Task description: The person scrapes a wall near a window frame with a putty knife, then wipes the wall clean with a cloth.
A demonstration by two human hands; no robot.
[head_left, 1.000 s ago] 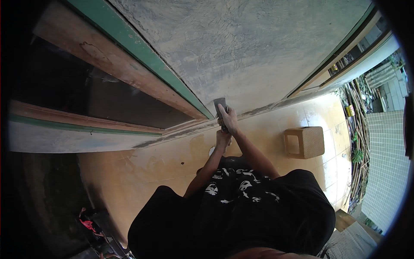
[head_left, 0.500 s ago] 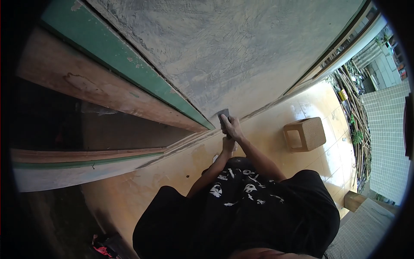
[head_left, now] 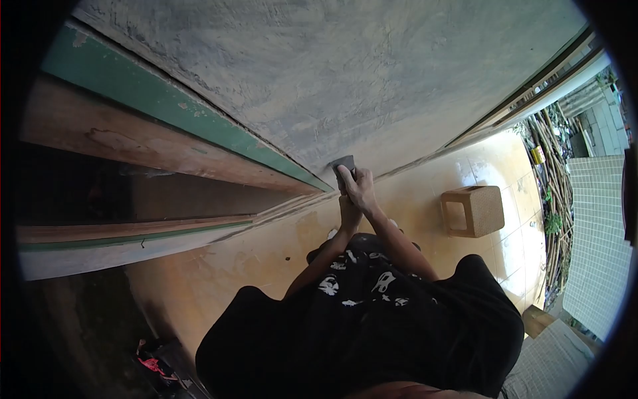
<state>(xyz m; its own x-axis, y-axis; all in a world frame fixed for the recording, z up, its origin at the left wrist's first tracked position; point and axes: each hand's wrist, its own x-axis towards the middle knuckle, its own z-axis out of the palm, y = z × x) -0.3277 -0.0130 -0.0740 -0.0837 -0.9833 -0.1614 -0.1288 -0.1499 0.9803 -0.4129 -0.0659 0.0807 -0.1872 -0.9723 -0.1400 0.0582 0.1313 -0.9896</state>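
Note:
A dark, flat-bladed tool [head_left: 343, 162] touches the lower part of the grey, roughly coated wall [head_left: 319, 86], close to the green door frame [head_left: 199, 116]. My right hand [head_left: 360, 189] is closed on it, with the thumb along the tool. Just below and left, my left hand [head_left: 348, 211] is against the right one, near the tool's lower end; its fingers are mostly hidden.
A brown woven-look stool [head_left: 473, 211] stands on the shiny tiled floor [head_left: 412, 193] to the right. The doorway with its wooden frame [head_left: 133, 146] opens at the left. Bamboo poles [head_left: 558, 199] lie outside at the far right.
Both hands and the tool have shifted slightly up the wall, and the blade is tilted differently. The whole view has turned a little.

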